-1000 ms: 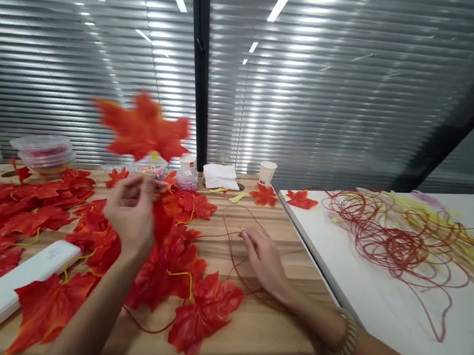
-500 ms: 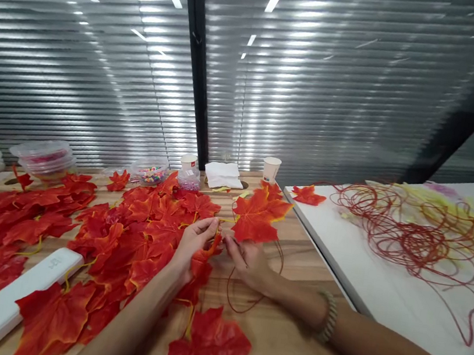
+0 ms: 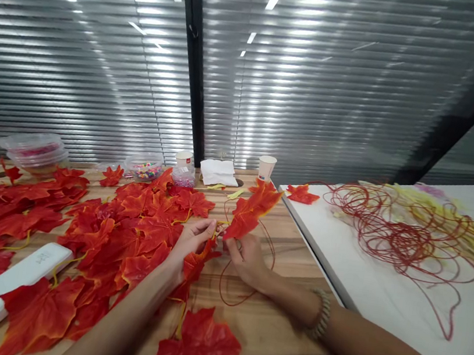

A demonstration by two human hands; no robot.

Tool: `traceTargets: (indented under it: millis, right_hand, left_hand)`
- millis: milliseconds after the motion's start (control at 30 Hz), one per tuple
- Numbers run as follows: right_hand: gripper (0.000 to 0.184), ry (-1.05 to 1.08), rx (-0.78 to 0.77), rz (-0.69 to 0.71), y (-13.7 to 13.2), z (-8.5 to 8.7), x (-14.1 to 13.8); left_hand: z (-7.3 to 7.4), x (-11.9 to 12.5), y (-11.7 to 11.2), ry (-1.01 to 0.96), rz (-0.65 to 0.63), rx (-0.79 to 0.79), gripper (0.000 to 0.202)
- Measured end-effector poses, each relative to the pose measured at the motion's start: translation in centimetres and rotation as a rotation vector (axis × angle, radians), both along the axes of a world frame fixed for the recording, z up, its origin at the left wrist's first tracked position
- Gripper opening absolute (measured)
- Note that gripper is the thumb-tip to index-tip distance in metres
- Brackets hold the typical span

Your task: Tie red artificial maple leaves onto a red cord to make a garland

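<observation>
My left hand [image 3: 192, 242] is closed, thumb and forefinger pinching the yellow stem of a red-orange artificial maple leaf [image 3: 250, 210]. My right hand [image 3: 247, 258] is closed just right of it, below that leaf, fingertips pressed together near the stem. A thin dark-red cord [image 3: 223, 293] loops down beside my right hand; its end at the fingertips is too small to make out clearly. Another leaf [image 3: 196, 263] hangs under my left hand. Nearer to me, a red maple leaf [image 3: 198, 345] lies on the wooden table [image 3: 279, 348].
Piled maple leaves [image 3: 142, 226] cover the left side, beside a white oblong device [image 3: 0, 291]. At the back stand plastic tubs [image 3: 35, 152], a bead container [image 3: 144, 169], paper cups [image 3: 266, 169] and white paper [image 3: 219, 172]. Tangled red cord [image 3: 408, 243] lies on the white table at right.
The leaf above my hands has turned from nearly face-on to more edge-on. Both hands stay close together at its stem. The whole view has shifted slightly.
</observation>
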State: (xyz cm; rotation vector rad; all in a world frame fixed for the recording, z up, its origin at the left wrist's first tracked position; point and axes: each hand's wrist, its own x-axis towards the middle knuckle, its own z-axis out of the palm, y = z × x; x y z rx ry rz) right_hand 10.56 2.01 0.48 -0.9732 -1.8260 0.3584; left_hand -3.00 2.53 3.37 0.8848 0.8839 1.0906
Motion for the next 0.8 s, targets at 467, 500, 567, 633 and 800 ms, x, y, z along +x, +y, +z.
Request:
traceTargets:
  millis: [467, 500, 567, 633, 800]
  right_hand:
    - [0.029, -0.052, -0.013, 0.049, 0.3, 0.2, 0.1]
    - [0.029, -0.051, -0.018, 0.050, 0.3, 0.1, 0.1]
    - [0.030, -0.046, -0.026, 0.054, 0.3, 0.1, 0.1]
    - [0.029, -0.042, -0.030, 0.060, 0.3, 0.2, 0.1]
    - [0.029, -0.050, -0.020, 0.066, 0.2, 0.2, 0.1]
  left_hand:
    - [-1.3, 0.0, 0.5, -0.049, -0.019, -0.021, 0.029]
    - [-1.3, 0.0, 0.5, -0.045, -0.015, -0.021, 0.030]
    - [-1.2, 0.0, 0.5, -0.040, -0.011, -0.018, 0.030]
    - [-1.2, 0.0, 0.5, -0.035, -0.013, -0.023, 0.030]
    - [-1.1, 0.0, 0.4, -0.044, -0.025, -0.044, 0.030]
